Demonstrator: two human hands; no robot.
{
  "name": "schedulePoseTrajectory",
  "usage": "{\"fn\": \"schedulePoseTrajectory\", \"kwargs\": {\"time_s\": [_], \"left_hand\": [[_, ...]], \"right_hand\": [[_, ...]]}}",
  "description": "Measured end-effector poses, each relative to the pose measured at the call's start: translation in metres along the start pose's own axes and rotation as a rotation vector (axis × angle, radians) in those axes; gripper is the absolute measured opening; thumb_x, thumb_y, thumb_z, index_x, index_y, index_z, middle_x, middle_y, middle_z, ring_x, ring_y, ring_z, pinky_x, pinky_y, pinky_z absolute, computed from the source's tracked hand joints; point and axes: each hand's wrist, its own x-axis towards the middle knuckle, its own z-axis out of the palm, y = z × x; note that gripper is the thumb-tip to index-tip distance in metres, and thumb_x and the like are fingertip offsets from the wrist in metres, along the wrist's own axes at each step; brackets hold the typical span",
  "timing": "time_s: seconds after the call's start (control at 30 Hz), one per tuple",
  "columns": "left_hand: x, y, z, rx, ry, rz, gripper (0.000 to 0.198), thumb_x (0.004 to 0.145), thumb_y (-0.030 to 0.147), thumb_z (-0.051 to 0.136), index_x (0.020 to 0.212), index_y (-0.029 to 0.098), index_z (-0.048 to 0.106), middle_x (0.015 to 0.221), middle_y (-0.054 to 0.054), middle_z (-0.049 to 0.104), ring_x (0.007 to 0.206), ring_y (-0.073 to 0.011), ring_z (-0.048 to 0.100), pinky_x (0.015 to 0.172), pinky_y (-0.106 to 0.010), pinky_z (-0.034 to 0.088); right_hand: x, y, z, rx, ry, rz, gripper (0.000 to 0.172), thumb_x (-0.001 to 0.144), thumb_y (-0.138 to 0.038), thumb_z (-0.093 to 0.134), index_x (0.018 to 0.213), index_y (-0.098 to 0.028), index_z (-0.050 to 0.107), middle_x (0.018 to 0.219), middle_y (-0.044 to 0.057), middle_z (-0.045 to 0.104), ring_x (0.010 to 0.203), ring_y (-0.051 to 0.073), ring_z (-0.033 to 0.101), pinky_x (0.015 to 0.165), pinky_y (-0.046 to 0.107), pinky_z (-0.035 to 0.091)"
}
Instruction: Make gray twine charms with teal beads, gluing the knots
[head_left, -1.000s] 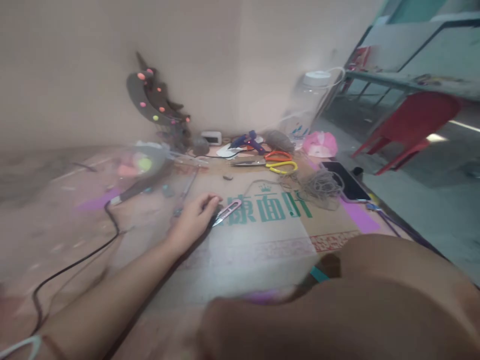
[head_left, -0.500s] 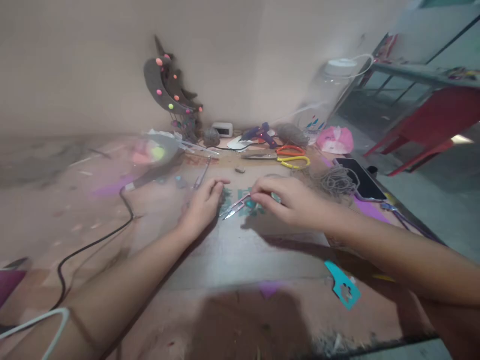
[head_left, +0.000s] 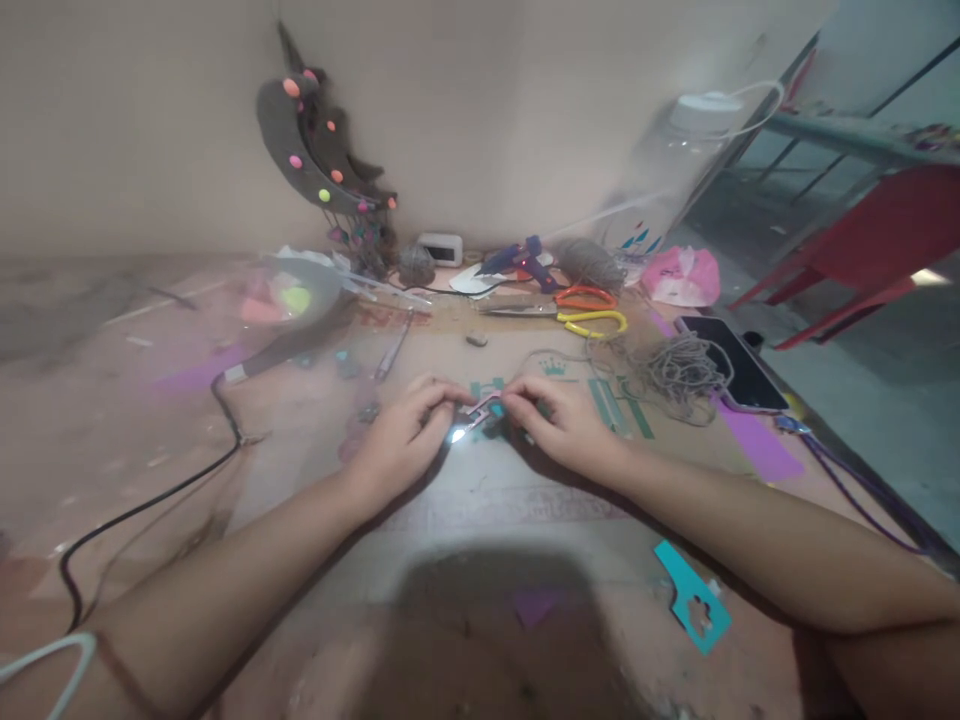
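Note:
Both my hands meet at the middle of a cardboard sheet (head_left: 480,510) with green print. My left hand (head_left: 405,440) has its fingers curled, their tips against the blade end of small pink thread snips (head_left: 474,417). My right hand (head_left: 559,420) is closed over the other end of the snips and seems to pinch a small dark piece I cannot make out. The snips lie low over the cardboard between the two hands, with a bright glint on the blade tip.
Behind the hands lie orange and yellow scissors (head_left: 581,308), a blue glue gun (head_left: 517,262), a tangle of twine (head_left: 679,367), a phone (head_left: 731,375) and a clear jar (head_left: 675,190). A black cable (head_left: 161,495) runs at left. A teal cutout (head_left: 690,595) lies near right.
My right hand came in from the near right and closed on the snips. My left hand stayed by the blade end, curling its fingers. The view shifted slightly.

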Motion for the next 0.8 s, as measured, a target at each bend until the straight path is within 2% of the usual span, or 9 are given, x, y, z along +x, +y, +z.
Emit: {"fn": "schedulePoseTrajectory", "kwargs": {"time_s": [0.1, 0.2, 0.23, 0.27, 0.3, 0.33, 0.43, 0.57, 0.8], "left_hand": [[-0.003, 0.011, -0.006, 0.100, -0.075, 0.046, 0.030, 0.093, 0.012, 0.038, 0.078, 0.018, 0.062, 0.083, -0.003, 0.060, 0.085, -0.0183, 0.060, 0.081, -0.033, 0.045], [-0.018, 0.040, -0.007, 0.299, -0.334, 0.069, 0.019, 0.095, 0.029, 0.053, 0.086, 0.018, 0.066, 0.087, -0.004, 0.059, 0.086, -0.0224, 0.059, 0.077, -0.036, 0.044], [-0.027, 0.052, -0.005, 0.359, -0.425, 0.076, 0.024, 0.090, 0.043, 0.064, 0.096, 0.019, 0.067, 0.094, -0.004, 0.060, 0.089, -0.0244, 0.058, 0.075, -0.036, 0.044], [-0.035, 0.063, -0.002, 0.393, -0.521, 0.114, 0.042, 0.082, 0.055, 0.074, 0.104, 0.020, 0.066, 0.098, -0.005, 0.060, 0.090, -0.0261, 0.058, 0.074, -0.037, 0.044], [-0.044, 0.072, 0.002, 0.409, -0.579, 0.174, 0.056, 0.073, 0.061, 0.080, 0.107, 0.019, 0.065, 0.101, -0.006, 0.060, 0.091, -0.0267, 0.057, 0.073, -0.037, 0.044], [-0.052, 0.080, 0.007, 0.442, -0.617, 0.211, 0.059, 0.070, 0.062, 0.082, 0.105, 0.018, 0.063, 0.102, -0.006, 0.060, 0.091, -0.0266, 0.056, 0.074, -0.037, 0.044], [-0.066, 0.090, 0.023, 0.528, -0.661, 0.310, 0.043, 0.076, 0.049, 0.083, 0.094, 0.018, 0.060, 0.101, -0.007, 0.060, 0.088, -0.0256, 0.054, 0.074, -0.038, 0.044], [-0.070, 0.086, 0.035, 0.593, -0.626, 0.359, 0.026, 0.086, 0.037, 0.073, 0.095, 0.018, 0.058, 0.100, -0.007, 0.059, 0.088, -0.0258, 0.054, 0.074, -0.039, 0.045], [-0.077, 0.084, 0.040, 0.706, -0.556, 0.352, 0.007, 0.087, 0.019, 0.062, 0.093, 0.018, 0.059, 0.095, -0.007, 0.060, 0.083, -0.0255, 0.054, 0.071, -0.039, 0.045]], "right_hand": [[0.008, 0.010, -0.002, 0.060, 0.052, 0.063, 0.024, 0.096, -0.036, 0.050, 0.079, -0.021, 0.058, 0.066, -0.001, 0.062, 0.061, 0.014, 0.055, 0.063, 0.025, 0.040], [0.015, 0.019, -0.003, 0.067, 0.065, 0.078, 0.025, 0.094, -0.039, 0.050, 0.078, -0.021, 0.056, 0.064, -0.002, 0.059, 0.060, 0.014, 0.053, 0.062, 0.026, 0.040], [0.017, 0.021, -0.003, 0.059, 0.060, 0.075, 0.025, 0.094, -0.039, 0.050, 0.078, -0.021, 0.056, 0.064, -0.002, 0.058, 0.060, 0.014, 0.053, 0.062, 0.026, 0.040], [0.018, 0.023, -0.003, 0.052, 0.057, 0.072, 0.025, 0.094, -0.039, 0.049, 0.078, -0.021, 0.056, 0.064, -0.002, 0.058, 0.060, 0.014, 0.053, 0.062, 0.026, 0.039], [0.019, 0.024, -0.003, 0.046, 0.053, 0.069, 0.025, 0.094, -0.039, 0.049, 0.078, -0.021, 0.057, 0.063, -0.002, 0.058, 0.060, 0.014, 0.052, 0.062, 0.026, 0.039], [0.019, 0.025, -0.002, 0.045, 0.052, 0.069, 0.025, 0.094, -0.039, 0.049, 0.078, -0.021, 0.057, 0.063, -0.003, 0.058, 0.060, 0.014, 0.052, 0.062, 0.026, 0.039], [0.020, 0.027, 0.000, 0.048, 0.057, 0.072, 0.024, 0.094, -0.039, 0.048, 0.080, -0.021, 0.057, 0.062, -0.003, 0.058, 0.058, 0.014, 0.052, 0.062, 0.026, 0.039], [0.021, 0.028, 0.002, 0.035, 0.053, 0.063, 0.023, 0.093, -0.037, 0.050, 0.079, -0.020, 0.058, 0.063, -0.002, 0.060, 0.058, 0.014, 0.052, 0.063, 0.027, 0.039], [0.021, 0.026, 0.002, 0.026, 0.020, 0.053, 0.022, 0.092, -0.035, 0.050, 0.081, -0.020, 0.060, 0.063, -0.002, 0.062, 0.059, 0.014, 0.053, 0.064, 0.027, 0.041]]}}
